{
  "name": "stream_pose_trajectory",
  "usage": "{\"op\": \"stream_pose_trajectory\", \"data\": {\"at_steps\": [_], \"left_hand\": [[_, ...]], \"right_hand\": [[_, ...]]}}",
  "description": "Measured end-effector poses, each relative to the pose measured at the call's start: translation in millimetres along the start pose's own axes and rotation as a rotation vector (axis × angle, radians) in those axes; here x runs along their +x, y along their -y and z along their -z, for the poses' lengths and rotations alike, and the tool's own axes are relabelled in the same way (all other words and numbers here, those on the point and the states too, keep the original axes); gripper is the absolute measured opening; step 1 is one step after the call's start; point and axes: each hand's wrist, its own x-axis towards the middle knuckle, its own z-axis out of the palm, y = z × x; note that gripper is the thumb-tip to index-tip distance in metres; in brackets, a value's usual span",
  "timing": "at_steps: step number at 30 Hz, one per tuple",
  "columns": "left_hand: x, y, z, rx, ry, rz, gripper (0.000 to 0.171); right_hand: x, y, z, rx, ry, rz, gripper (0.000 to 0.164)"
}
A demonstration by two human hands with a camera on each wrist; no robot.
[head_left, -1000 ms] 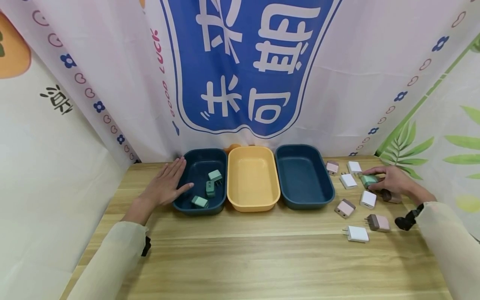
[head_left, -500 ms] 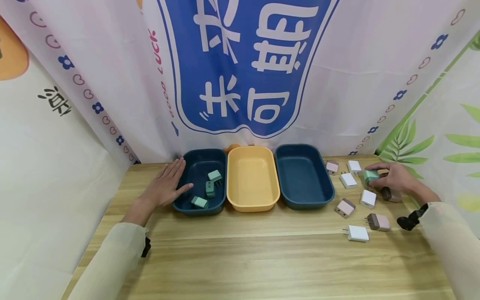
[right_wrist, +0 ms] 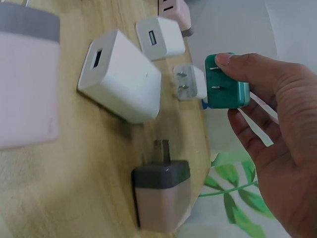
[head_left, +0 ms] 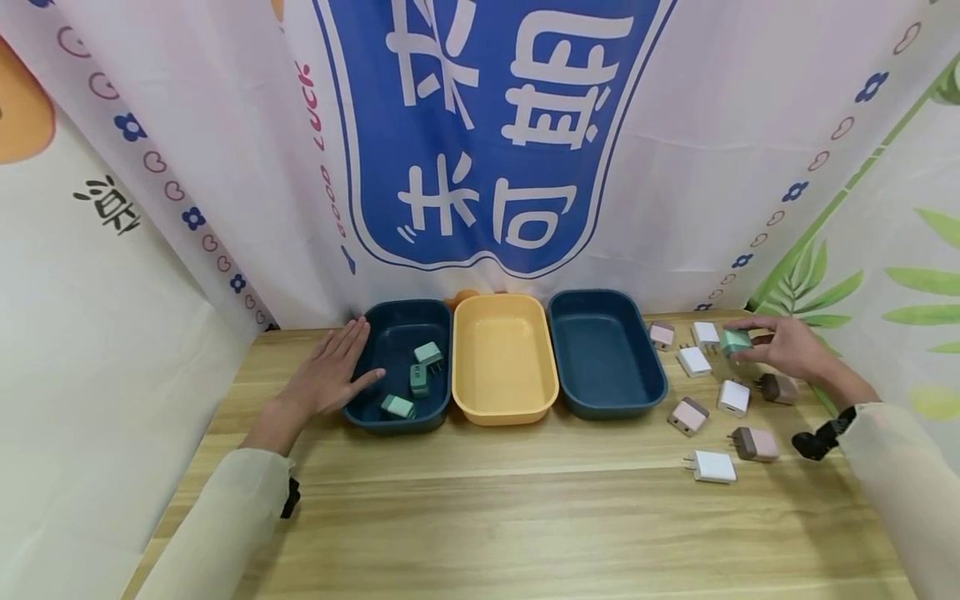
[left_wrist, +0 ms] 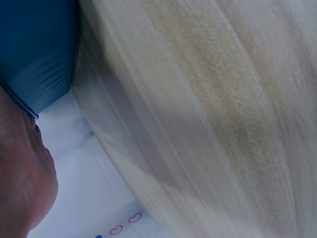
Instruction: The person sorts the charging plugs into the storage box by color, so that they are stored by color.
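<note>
Wooden table [head_left: 480,508] enclosed by printed cloth backdrop [head_left: 495,133]. Right hand [head_left: 783,348] pinching green charger plug [head_left: 735,341] [right_wrist: 227,82] between thumb and fingers, lifted clear of the table above scattered white and pink chargers. Prongs face away from the palm; long axis not discernible. Left hand [head_left: 326,375] flat, fingers straight, resting on rim of left dark blue bin [head_left: 360,414].
</note>
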Motion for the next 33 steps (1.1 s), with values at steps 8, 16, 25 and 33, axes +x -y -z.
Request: {"op": "stream_pose_trajectory", "data": {"at_steps": [8, 16, 25, 33], "left_hand": [[0.6, -1.4, 1.3, 0.015, 0.029, 0.006, 0.096], [-1.1, -2.2, 2.7, 0.010, 0.022, 0.008, 0.095], [-0.6, -2.4, 3.9, 0.002, 0.022, 0.008, 0.097], [-1.0, -2.3, 4.3, 0.003, 0.023, 0.007, 0.096]], "right_hand": [[2.3, 16.0, 0.0, -0.004, -0.002, 0.028, 0.054], [8.0, 41.3, -4.4, -0.008, -0.007, 0.055, 0.060], [14.5, 62.9, -11.7, -0.080, -0.055, 0.165, 0.054], [19.8, 82.9, -19.1, -0.059, -0.052, 0.247, 0.051]]}}
